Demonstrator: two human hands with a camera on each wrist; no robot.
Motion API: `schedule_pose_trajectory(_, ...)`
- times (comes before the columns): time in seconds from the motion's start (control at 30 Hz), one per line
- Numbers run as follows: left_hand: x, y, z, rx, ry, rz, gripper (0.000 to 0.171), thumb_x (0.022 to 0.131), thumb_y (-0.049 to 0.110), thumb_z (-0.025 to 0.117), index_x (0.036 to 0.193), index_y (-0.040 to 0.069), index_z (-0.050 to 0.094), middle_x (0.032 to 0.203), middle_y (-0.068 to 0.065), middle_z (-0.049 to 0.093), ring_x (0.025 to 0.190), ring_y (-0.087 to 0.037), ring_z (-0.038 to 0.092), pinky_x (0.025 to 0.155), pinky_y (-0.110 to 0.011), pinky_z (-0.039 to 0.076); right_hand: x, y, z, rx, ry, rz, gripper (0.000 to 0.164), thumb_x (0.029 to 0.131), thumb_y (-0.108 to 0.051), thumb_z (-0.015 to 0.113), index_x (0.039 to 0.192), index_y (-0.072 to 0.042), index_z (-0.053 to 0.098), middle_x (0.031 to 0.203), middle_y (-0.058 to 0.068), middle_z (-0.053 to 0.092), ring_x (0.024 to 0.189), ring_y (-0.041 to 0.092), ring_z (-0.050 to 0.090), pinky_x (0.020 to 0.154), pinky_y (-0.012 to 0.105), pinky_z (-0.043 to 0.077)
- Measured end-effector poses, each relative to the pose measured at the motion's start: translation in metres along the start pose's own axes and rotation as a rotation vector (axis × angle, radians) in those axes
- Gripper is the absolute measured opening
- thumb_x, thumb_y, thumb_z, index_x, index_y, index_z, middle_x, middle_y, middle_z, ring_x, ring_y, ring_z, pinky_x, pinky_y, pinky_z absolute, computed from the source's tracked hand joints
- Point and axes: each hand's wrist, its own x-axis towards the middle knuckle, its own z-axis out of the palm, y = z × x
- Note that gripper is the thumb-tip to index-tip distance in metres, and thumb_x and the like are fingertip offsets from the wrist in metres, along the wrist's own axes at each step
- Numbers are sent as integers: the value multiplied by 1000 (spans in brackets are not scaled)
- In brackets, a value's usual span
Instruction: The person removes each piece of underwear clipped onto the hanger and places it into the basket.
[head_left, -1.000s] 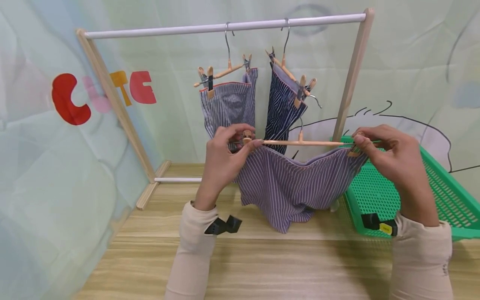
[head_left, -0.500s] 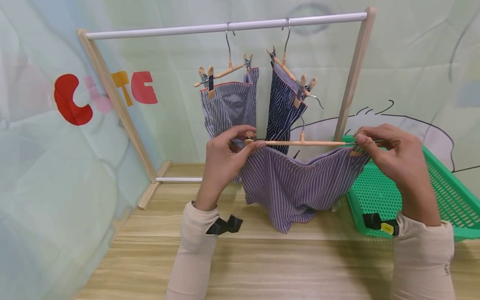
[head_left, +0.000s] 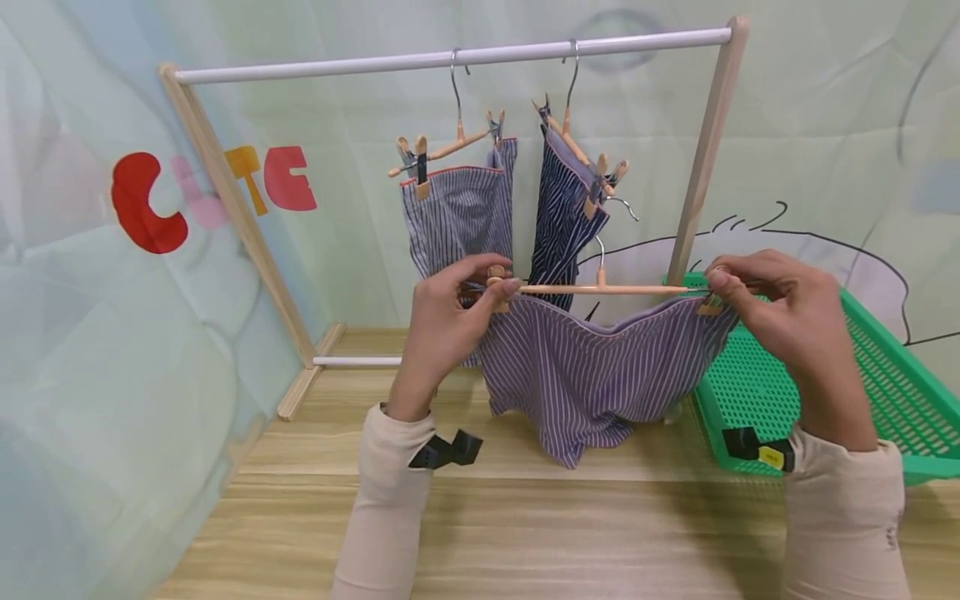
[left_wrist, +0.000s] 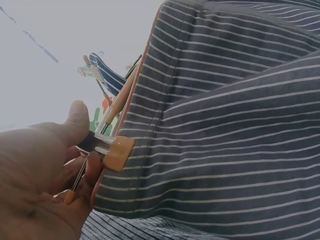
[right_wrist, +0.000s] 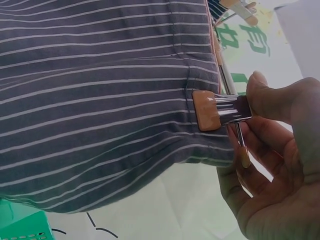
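- A wood-grained table (head_left: 600, 533) stretches below, its far edge meeting a pale printed backdrop (head_left: 345, 225) whose folds show.
- Bright lettering (head_left: 129, 200) spelling "CUTE" sits on that cloth, partly behind the rack's left post; black line drawing runs behind the basket.
- The wooden rack (head_left: 707, 154) with white rails stands along the table's far edge, one foot at the far left corner.
- From its top rail hang a light striped garment (head_left: 450, 208) and a navy striped garment (head_left: 562, 225).
- A green basket (head_left: 900, 375) rests towards the table's right edge, running out of view.
- In front of the rack, above the table, a purple-grey striped garment (head_left: 600, 367) hangs from a clip hanger (head_left: 637, 290); I cannot tell whether its hem touches the wood.
- The left hand (head_left: 450, 312) pinches the left clip (left_wrist: 119, 154).
- The right hand (head_left: 798, 321) pinches the right clip (right_wrist: 206, 111).
- Both sleeves (head_left: 843, 508) are beige.
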Motion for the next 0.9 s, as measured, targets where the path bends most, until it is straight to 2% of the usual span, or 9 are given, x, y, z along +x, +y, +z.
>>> schedule_pose_trajectory(0.33,0,2,-1,-2,29,0,24,86,18,68,103,2,67,84,-9,70,75,-11,62,60,-34,55,2,0,3,-16,3,6,27,89,-31,64,102,-10,73,90,-21,60,90,5,50,74,22,37)
schedule_pose_trajectory(0.6,2,32,-7,1,33,-28,20,84,5,68,100,-7,65,83,-18,68,74,-21,63,60,-42,55,2,-1,4,-32,0,-2,29,89,-32,63,104,-9,72,90,-24,58,89,7,47,72,23,35)
schedule_pose_trajectory(0.9,2,35,-5,6,41,-32,19,84,5,68,100,-6,66,82,-19,69,72,-20,62,59,-42,55,1,1,4,-3,13,4,28,88,-31,65,102,-8,73,88,-26,58,90,6,48,72,22,34)
